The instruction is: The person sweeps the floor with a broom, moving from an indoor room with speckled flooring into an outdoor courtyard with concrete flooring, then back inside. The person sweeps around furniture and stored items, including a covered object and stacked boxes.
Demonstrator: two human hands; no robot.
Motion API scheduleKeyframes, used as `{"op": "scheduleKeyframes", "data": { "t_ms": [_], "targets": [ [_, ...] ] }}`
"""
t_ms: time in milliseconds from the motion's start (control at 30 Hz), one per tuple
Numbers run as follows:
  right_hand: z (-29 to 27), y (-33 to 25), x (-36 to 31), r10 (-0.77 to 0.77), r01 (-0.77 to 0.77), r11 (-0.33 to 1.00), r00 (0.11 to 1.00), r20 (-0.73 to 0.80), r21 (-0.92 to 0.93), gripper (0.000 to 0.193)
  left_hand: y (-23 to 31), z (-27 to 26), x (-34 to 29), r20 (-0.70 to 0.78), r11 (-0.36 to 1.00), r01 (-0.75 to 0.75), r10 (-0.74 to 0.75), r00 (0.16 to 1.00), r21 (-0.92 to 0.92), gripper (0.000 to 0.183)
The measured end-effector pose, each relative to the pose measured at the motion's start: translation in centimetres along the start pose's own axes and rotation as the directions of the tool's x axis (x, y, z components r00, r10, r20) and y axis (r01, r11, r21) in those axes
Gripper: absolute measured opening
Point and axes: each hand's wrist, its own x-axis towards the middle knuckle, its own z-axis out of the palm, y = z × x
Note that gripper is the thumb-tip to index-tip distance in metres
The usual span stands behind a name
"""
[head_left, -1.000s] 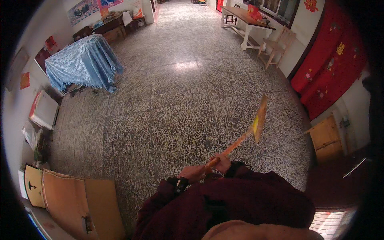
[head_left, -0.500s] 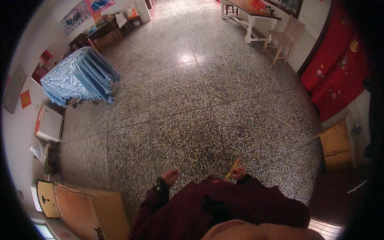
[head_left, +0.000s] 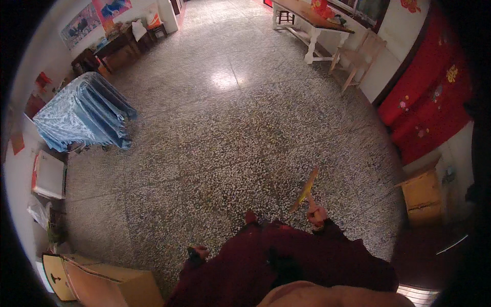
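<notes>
My right hand [head_left: 317,214] is closed on a narrow, flat yellow-brown strip [head_left: 308,187], held out over the floor in front of me. The strip slants up and to the right, and a short piece joins it to my fingers; its exact kind is unclear. At the lower left, my left hand [head_left: 202,251] hangs low beside my dark red clothing, touching nothing I can make out. Its fingers are small and blurred, and a dark band sits at the wrist. A reddish shoe tip [head_left: 250,217] pokes out between the hands.
Speckled stone floor [head_left: 215,148] spreads ahead. To the left stand a blue cloth-covered table [head_left: 84,110], a white box-like unit [head_left: 49,174] and a cardboard box [head_left: 112,279]. On the right are a wooden chair [head_left: 360,56], a long table [head_left: 312,18], a red curtain [head_left: 424,102] and a wooden cabinet [head_left: 422,197].
My right hand and the strip have moved forward, showing more of the strip. My left hand has swung back and down. The shoe tip has come into view, and the surroundings have shifted slightly left.
</notes>
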Motion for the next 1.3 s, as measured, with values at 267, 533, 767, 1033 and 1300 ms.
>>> {"op": "scheduleKeyframes", "data": {
  "t_ms": [267, 533, 767, 1033, 1300],
  "targets": [
    [11.4, -3.2, 6.7, -0.295, 0.146, 0.787, 0.943, -0.157, -0.599, 0.010, 19.0, -3.6, 8.9, 0.125, 0.865, -0.199, 0.159, 0.979, 0.461, 0.025],
    [12.2, -7.0, 16.2, -0.507, 0.533, -0.118, 0.694, 0.512, -0.838, 0.016, 27.9, -5.5, 24.1, 0.156, 0.732, -0.361, 0.335, 0.929, 0.577, 0.021],
    [15.5, -15.8, 30.0, -0.437, 0.339, 0.419, 0.888, 0.140, -0.842, 0.022, 37.4, -7.3, 29.7, 0.203, 0.946, -0.073, 0.008, 0.979, 0.316, 0.027],
    [27.2, -18.1, 42.2, -0.279, 0.229, 0.761, 0.960, 0.013, -0.607, 0.021, 47.6, -9.7, 33.8, 0.257, 0.974, -0.047, -0.012, 0.966, 0.219, 0.029],
    [37.5, -18.9, 51.7, 0.103, -0.057, 0.955, 0.984, 0.145, -0.292, 0.003, 53.9, -15.6, 45.5, 0.100, 0.965, 0.019, -0.047, 0.994, 0.261, 0.025]
  ]
}}
